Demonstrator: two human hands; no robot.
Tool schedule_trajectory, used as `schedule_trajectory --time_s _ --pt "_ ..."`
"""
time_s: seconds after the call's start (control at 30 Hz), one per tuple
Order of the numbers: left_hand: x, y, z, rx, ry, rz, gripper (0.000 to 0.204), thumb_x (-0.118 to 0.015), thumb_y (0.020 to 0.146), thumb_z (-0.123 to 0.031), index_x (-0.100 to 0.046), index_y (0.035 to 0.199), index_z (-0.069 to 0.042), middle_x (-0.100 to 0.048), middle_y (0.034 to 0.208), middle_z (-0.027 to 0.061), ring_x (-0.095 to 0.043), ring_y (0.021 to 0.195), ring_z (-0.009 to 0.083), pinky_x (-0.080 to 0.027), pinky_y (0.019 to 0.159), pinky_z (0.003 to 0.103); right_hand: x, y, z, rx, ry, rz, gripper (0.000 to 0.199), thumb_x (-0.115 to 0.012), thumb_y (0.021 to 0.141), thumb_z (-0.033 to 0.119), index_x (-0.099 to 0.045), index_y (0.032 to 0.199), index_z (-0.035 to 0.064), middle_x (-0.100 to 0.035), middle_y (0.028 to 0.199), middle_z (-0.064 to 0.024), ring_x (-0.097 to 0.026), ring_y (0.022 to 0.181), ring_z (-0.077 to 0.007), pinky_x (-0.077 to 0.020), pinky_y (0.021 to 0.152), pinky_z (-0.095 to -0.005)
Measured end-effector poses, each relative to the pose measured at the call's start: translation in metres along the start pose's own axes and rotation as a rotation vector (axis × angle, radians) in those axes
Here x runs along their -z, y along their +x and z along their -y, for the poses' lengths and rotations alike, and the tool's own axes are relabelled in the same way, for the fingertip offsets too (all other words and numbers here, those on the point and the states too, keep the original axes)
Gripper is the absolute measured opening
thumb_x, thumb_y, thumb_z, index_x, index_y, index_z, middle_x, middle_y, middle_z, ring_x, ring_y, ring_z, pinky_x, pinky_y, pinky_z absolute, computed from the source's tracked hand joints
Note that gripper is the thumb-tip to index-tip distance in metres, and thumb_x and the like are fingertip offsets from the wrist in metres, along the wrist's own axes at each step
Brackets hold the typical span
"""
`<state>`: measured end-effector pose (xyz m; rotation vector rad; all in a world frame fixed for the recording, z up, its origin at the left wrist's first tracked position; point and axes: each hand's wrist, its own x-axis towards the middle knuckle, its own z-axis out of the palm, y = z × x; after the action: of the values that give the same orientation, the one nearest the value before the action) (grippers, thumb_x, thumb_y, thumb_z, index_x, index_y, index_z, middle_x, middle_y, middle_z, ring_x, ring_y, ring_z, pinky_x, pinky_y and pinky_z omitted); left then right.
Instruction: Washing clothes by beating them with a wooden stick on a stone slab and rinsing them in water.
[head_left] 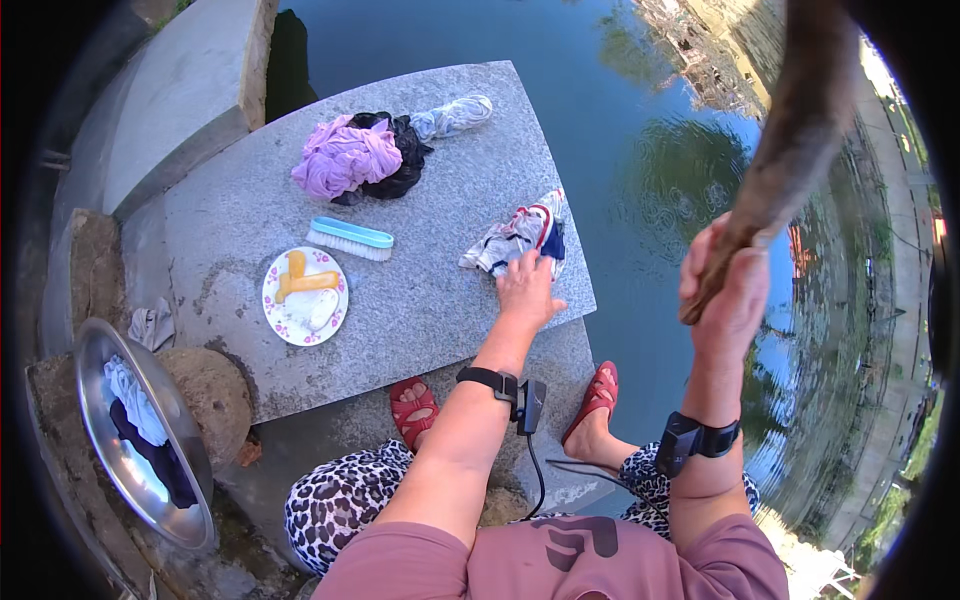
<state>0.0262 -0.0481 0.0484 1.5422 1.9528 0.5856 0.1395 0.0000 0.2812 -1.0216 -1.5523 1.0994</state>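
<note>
A thick brown wooden bat point(790, 150) is raised at the right, with my right hand point(725, 290) closed round its narrow lower end. It is tilted, and its upper end runs out of the picture. My left hand point(528, 292) has its fingers spread. Its fingertips are at the near edge of a bunched white garment point(515, 235) with red and navy parts; whether they press on it I cannot tell. This garment lies at the right edge of the grey stone slab point(430, 300).
A blue brush point(352, 236) lies beside a flowered plate point(276, 328) holding yellow and white soap-like pieces. Farther back are purple cloth point(345, 158), black cloth point(405, 160) and a twisted pale cloth point(455, 116). Water point(640, 330) borders the slab. A metal basin point(195, 470) with clothes tilts at left.
</note>
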Motion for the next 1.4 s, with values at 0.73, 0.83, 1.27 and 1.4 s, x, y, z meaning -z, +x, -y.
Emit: schedule_trajectory --time_s 0.73,0.83,1.27,1.4 --pt "-0.021 0.039 0.067 0.518 -0.189 -0.004 0.049 -0.069 0.067 -0.034 -0.059 0.099 0.001 -0.064 0.099 0.0252 -0.062 0.094 0.0401 -0.049 0.082 0.047 0.001 0.014 0.019 0.047 0.121 0.021 0.066 -0.049 0.084 0.068 -0.048 0.104 0.0044 -0.051 0.069 -0.0042 -0.046 0.047 -0.0091 -0.0341 0.040 -0.0202" --pt "-0.032 0.033 0.062 0.507 -0.238 -0.051 0.051 -0.068 0.066 -0.037 -0.059 0.098 0.002 -0.065 0.094 0.0256 -0.063 0.090 0.0411 -0.049 0.080 0.047 0.012 0.041 0.059 0.394 0.175 -0.025 0.072 -0.052 0.077 0.074 -0.051 0.101 0.0065 -0.047 0.074 -0.0033 -0.046 0.053 -0.0109 -0.0368 0.045 -0.0235" --pt "-0.032 0.028 0.046 0.527 -0.308 -0.115 0.054 -0.074 0.066 -0.031 -0.061 0.106 0.002 -0.063 0.104 0.0238 -0.061 0.098 0.0388 -0.048 0.086 0.044 -0.007 -0.109 -0.152 -0.804 -0.109 0.216 0.029 -0.047 0.098 0.036 -0.048 0.092 0.0071 -0.048 0.061 0.0019 -0.044 0.044 -0.0046 -0.0354 0.040 -0.0212" --pt "-0.048 0.039 0.075 0.536 -0.359 -0.067 0.037 -0.071 0.066 -0.027 -0.067 0.093 -0.001 -0.068 0.091 0.0208 -0.066 0.082 0.0368 -0.051 0.075 0.044 -0.005 -0.014 -0.023 -0.172 0.020 0.096 0.046 -0.046 0.094 0.051 -0.047 0.100 0.0055 -0.054 0.068 -0.0026 -0.047 0.047 -0.0066 -0.0341 0.040 -0.0190"
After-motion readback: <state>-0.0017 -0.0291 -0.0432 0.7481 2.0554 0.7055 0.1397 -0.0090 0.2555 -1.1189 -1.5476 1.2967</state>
